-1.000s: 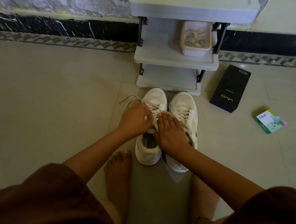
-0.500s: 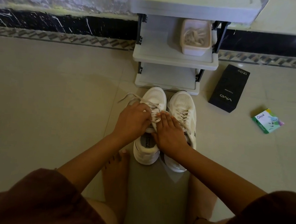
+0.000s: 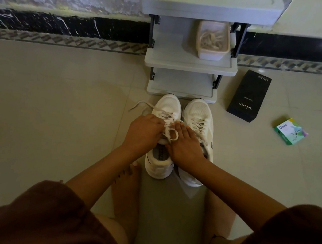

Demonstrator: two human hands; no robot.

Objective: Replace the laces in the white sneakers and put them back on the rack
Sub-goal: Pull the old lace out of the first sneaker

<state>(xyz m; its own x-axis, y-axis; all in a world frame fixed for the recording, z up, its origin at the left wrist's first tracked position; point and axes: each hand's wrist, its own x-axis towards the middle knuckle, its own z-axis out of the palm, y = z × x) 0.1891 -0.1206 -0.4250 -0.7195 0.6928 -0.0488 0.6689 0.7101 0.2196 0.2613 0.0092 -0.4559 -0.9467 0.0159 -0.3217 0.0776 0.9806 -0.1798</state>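
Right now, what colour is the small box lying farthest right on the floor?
The small box is green with a pale top; the head view shows it.

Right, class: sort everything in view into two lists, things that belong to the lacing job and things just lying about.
Job: worked sneaker, lace, second sneaker, rack, tub of laces, left hand, right hand.
Lying about: black Vivo box, green Odonil box.

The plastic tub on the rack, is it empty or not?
Not empty. The tub holds a loose pile of pale strands, likely laces.
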